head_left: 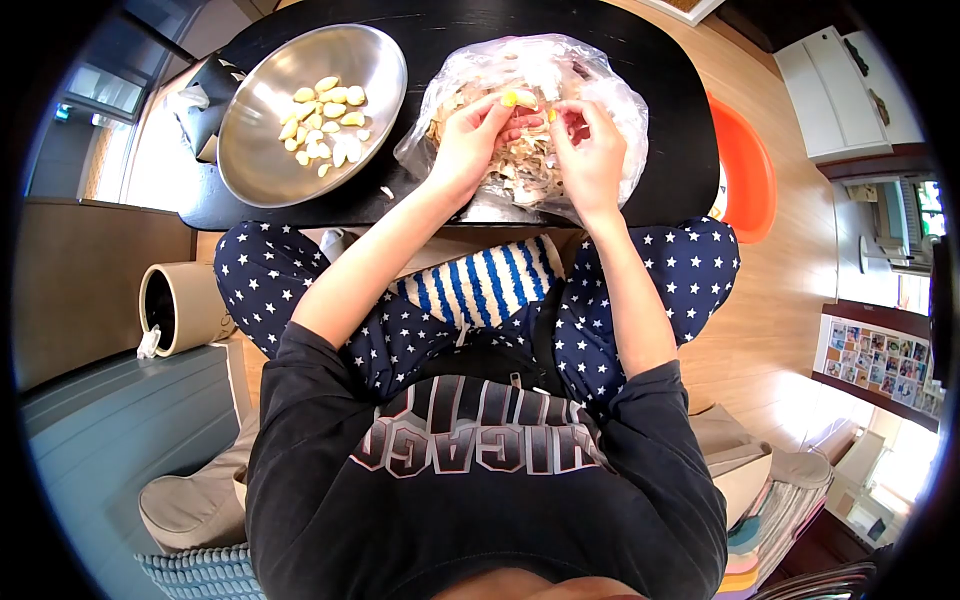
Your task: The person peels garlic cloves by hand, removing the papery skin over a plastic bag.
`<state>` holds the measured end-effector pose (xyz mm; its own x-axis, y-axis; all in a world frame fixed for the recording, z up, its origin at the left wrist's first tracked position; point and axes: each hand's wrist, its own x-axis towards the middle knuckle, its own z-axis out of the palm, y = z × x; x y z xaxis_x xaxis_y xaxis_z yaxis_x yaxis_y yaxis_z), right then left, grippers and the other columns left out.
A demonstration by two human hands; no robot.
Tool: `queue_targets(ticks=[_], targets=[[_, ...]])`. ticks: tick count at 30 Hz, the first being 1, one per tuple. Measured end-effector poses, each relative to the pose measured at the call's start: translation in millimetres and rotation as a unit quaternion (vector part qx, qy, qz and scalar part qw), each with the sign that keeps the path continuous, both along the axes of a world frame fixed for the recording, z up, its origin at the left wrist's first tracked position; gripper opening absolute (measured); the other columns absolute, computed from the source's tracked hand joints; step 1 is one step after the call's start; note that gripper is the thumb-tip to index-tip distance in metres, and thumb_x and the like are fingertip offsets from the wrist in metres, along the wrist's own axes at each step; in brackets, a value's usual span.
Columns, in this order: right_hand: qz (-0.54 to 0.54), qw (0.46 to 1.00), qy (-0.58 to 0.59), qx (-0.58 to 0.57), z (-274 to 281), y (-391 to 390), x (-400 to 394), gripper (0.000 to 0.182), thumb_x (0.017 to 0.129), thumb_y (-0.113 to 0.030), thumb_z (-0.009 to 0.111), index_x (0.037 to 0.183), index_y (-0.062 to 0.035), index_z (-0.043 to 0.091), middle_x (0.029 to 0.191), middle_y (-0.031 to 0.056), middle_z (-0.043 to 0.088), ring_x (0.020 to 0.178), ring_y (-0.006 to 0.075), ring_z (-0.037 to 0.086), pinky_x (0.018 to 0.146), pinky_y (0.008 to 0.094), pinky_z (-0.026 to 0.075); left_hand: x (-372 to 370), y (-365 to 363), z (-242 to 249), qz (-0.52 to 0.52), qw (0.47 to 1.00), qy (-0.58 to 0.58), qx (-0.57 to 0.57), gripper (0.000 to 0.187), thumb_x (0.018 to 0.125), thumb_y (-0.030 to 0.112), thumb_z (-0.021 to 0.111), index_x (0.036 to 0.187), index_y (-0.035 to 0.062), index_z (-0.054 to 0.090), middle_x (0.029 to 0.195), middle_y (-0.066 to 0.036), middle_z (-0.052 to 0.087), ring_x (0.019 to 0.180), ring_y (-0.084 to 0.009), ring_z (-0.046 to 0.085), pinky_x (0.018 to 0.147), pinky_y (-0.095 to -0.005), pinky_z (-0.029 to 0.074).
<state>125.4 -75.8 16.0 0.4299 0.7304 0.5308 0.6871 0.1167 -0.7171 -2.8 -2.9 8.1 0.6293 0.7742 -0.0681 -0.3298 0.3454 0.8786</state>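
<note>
A garlic clove (pixel 524 99) is pinched between the thumb and fingers of my left hand (pixel 478 140), over the plastic bag. My right hand (pixel 590 150) is beside it, thumb and fingertips pressed together; what they hold, if anything, is too small to name. Under both hands lies the clear plastic bag (pixel 632 130), spread open and full of dry garlic skins (pixel 530 170). Left of the bag, a wide metal bowl (pixel 245 150) holds several peeled cloves (pixel 333 110).
The black table (pixel 420 40) carries the bowl and bag. A small scrap (pixel 387 192) lies near its front edge. A black tissue box (pixel 207 110) stands left of the bowl, an orange seat (pixel 745 170) at the right. A striped cloth (pixel 485 285) rests on my lap.
</note>
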Motion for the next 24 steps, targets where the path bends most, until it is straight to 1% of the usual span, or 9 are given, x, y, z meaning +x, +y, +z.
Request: queue_targets(ticks=[2, 3, 6, 8, 12, 14, 18, 20, 24], targets=[[0.031, 0.998, 0.051, 0.016, -1, 2, 1, 0.013, 0.080, -0.005, 0.063, 0.091, 0.0014, 0.063, 0.078, 0.0059, 0.061, 0.065, 0.0098, 0.056, 0.059, 0.0221, 0.044, 1, 2, -9, -0.003, 0.997, 0.033, 0.074, 0.030, 0.096, 0.018, 0.041, 0.115, -0.0025, 0.052, 0.108, -0.010, 0.061, 0.097, -0.0142, 0.059, 0.082, -0.0220, 0.046], [0.031, 0.998, 0.051, 0.016, 0, 1, 1, 0.013, 0.080, -0.005, 0.063, 0.091, 0.0014, 0.063, 0.078, 0.0059, 0.061, 0.065, 0.0098, 0.056, 0.059, 0.0221, 0.044, 1, 2, -10, -0.003, 0.997, 0.033, 0.074, 0.030, 0.096, 0.018, 0.041, 0.115, -0.0025, 0.052, 0.108, -0.010, 0.061, 0.097, -0.0142, 0.059, 0.082, -0.0220, 0.046], [0.082, 0.995, 0.048, 0.004, 4, -1, -1, 0.015, 0.080, -0.004, 0.062, 0.094, 0.0014, 0.064, 0.081, 0.0072, 0.063, 0.068, 0.0102, 0.058, 0.061, 0.0209, 0.045, 1, 2, -12, 0.011, 0.991, 0.055, 0.119, 0.030, 0.095, 0.015, 0.043, 0.117, -0.0032, 0.053, 0.104, -0.008, 0.062, 0.093, -0.0110, 0.060, 0.079, -0.0208, 0.046], [0.077, 0.997, 0.026, -0.004, 4, -2, -3, 0.013, 0.080, -0.004, 0.062, 0.092, 0.0018, 0.065, 0.080, 0.0077, 0.063, 0.067, 0.0106, 0.058, 0.061, 0.0211, 0.045, 1, 0, -11, 0.042, 0.982, 0.056, 0.178, 0.027, 0.093, 0.014, 0.048, 0.112, -0.0028, 0.058, 0.096, -0.008, 0.065, 0.087, -0.0097, 0.061, 0.074, -0.0205, 0.047], [0.083, 0.996, 0.019, -0.004, 6, -4, -3, 0.013, 0.080, -0.003, 0.062, 0.091, 0.0022, 0.065, 0.078, 0.0082, 0.063, 0.066, 0.0112, 0.059, 0.061, 0.0217, 0.046, -1, -2, -7, 0.043, 0.974, 0.087, 0.205, 0.025, 0.092, 0.009, 0.048, 0.111, -0.0034, 0.058, 0.096, -0.008, 0.065, 0.087, -0.0105, 0.062, 0.075, -0.0221, 0.048], [0.090, 0.996, 0.024, -0.013, 6, -4, -2, 0.013, 0.078, -0.005, 0.062, 0.090, 0.0009, 0.063, 0.077, 0.0104, 0.061, 0.065, 0.0171, 0.061, 0.060, 0.0259, 0.047, -3, -3, -6, 0.050, 0.951, 0.133, 0.275, 0.026, 0.092, 0.009, 0.047, 0.114, -0.0024, 0.056, 0.097, -0.008, 0.065, 0.085, -0.0076, 0.059, 0.075, -0.0202, 0.046], [0.078, 0.997, 0.002, -0.014, 0, -5, -5, 0.012, 0.077, -0.005, 0.063, 0.087, 0.0011, 0.062, 0.076, 0.0109, 0.060, 0.065, 0.0185, 0.061, 0.060, 0.0265, 0.047, -5, -4, -6, 0.053, 0.941, 0.152, 0.299, 0.026, 0.091, 0.008, 0.049, 0.113, -0.0024, 0.057, 0.098, -0.008, 0.065, 0.086, -0.0076, 0.058, 0.076, -0.0211, 0.046], [0.067, 0.998, -0.016, 0.000, -2, -5, -5, 0.011, 0.075, -0.004, 0.063, 0.085, 0.0011, 0.062, 0.075, 0.0117, 0.060, 0.064, 0.0207, 0.061, 0.059, 0.0271, 0.048, -5, -3, -12, 0.066, 0.925, 0.164, 0.337, 0.025, 0.091, 0.008, 0.048, 0.112, -0.0030, 0.057, 0.099, -0.008, 0.065, 0.086, -0.0078, 0.057, 0.077, -0.0216, 0.046], [0.061, 0.998, -0.004, 0.000, -3, -5, -5, 0.011, 0.074, -0.002, 0.063, 0.085, 0.0008, 0.061, 0.073, 0.0112, 0.060, 0.062, 0.0181, 0.060, 0.059, 0.0257, 0.047, -5, -2, -12, 0.062, 0.919, 0.171, 0.351, 0.025, 0.091, 0.007, 0.048, 0.112, -0.0034, 0.057, 0.097, -0.008, 0.065, 0.087, -0.0083, 0.057, 0.077, -0.0219, 0.046]])
